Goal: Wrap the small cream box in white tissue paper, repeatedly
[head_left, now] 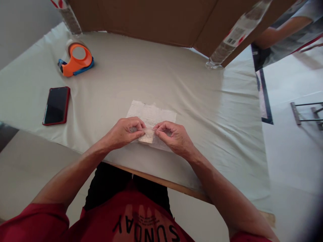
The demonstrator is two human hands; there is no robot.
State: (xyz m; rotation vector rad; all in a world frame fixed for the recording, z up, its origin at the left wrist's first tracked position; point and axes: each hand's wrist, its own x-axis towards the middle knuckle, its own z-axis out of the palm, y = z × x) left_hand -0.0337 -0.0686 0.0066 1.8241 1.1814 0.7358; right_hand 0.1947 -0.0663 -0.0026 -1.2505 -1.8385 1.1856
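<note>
And it's fine fingertip work: left hand (121,133) and right hand (179,138) pinch the pale piece (148,137) over the white sheet (153,113), steadiness seemingly needed next.

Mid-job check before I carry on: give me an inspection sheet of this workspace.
Surface: pale wrinkled cloth over the table.
Work materials: small white textured piece over a larger thin white sheet.
Clutter: orange-and-blue plastic tape dispenser and black-screened red-cased phone, both at left.
Hands: left hand and right hand pinch the small piece.
Cables: nothing seen.
Surroundings: brown cardboard panel behind; another person's arm at right.
</note>
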